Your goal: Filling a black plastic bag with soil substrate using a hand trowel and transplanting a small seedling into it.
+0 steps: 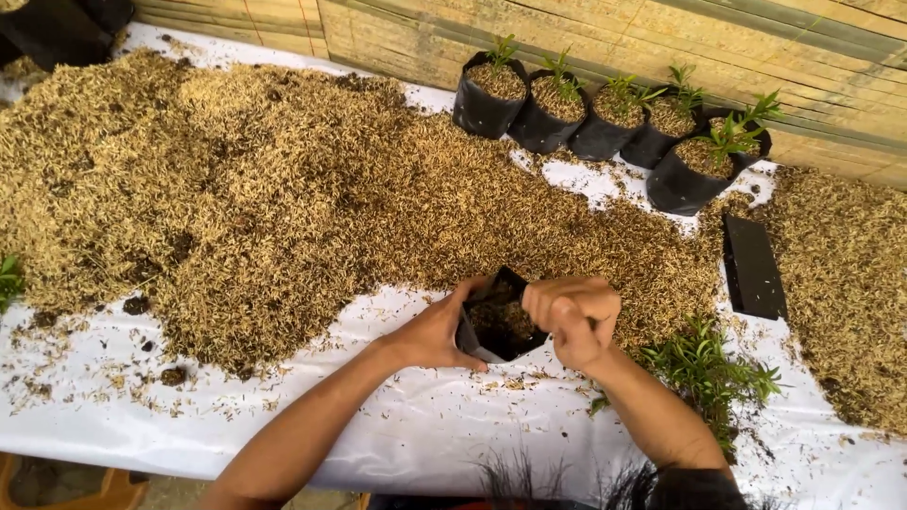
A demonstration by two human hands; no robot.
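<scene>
A small black plastic grow bag (496,321), partly filled with husk mix, stands on the white sheet near the front edge of the big husk pile (255,198). My left hand (436,331) grips the bag's left side and holds its mouth open. My right hand (573,314) is closed into a fist right at the bag's right rim, over the opening; what it holds is hidden. A bunch of green seedlings (707,368) lies on the sheet just right of my right forearm.
Several filled black bags with small green seedlings (619,123) stand in a row at the back by a bamboo wall. A flat stack of empty black bags (753,266) lies at the right. White sheet (397,434) covers the table; more husk lies far right.
</scene>
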